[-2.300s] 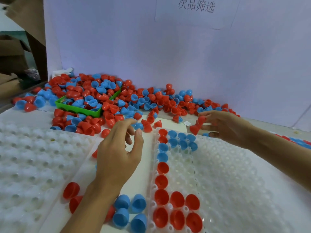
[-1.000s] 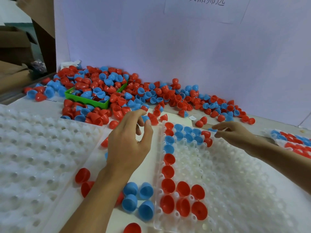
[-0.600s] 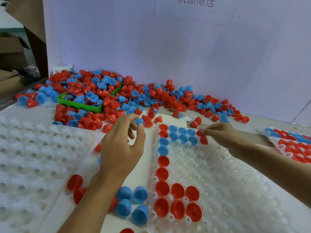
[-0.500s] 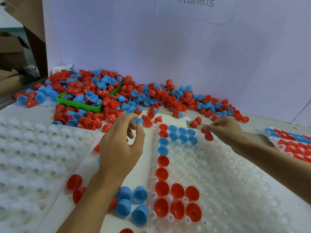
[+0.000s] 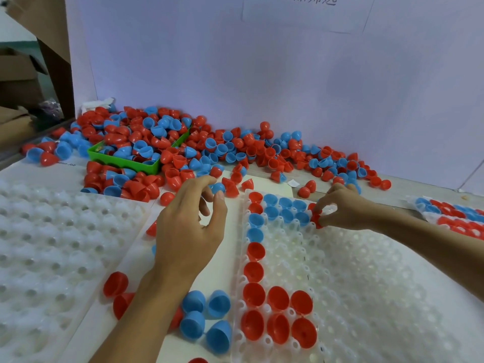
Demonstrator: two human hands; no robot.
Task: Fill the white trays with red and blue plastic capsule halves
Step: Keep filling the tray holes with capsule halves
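A white dimpled tray [image 5: 366,279] lies in front of me, with red and blue capsule halves in its left column and top rows. My right hand [image 5: 343,208] pinches a red capsule half [image 5: 315,220] at the tray's second row, right of the blue halves [image 5: 285,209]. My left hand [image 5: 188,226] hovers over the gap between the trays, fingers loosely curled; whether it holds anything I cannot tell. A blue half [image 5: 218,188] lies just beyond its fingertips. A second white tray [image 5: 52,244] lies at the left.
A big pile of red and blue halves [image 5: 235,150] runs along the back wall, around a green bin [image 5: 125,161]. Loose blue halves [image 5: 207,320] and red halves [image 5: 115,286] lie between the trays. A filled tray [image 5: 450,213] sits at the far right.
My right hand took a red half from the pile edge and lowered it into the tray's second row. My left hand has stayed almost in place.
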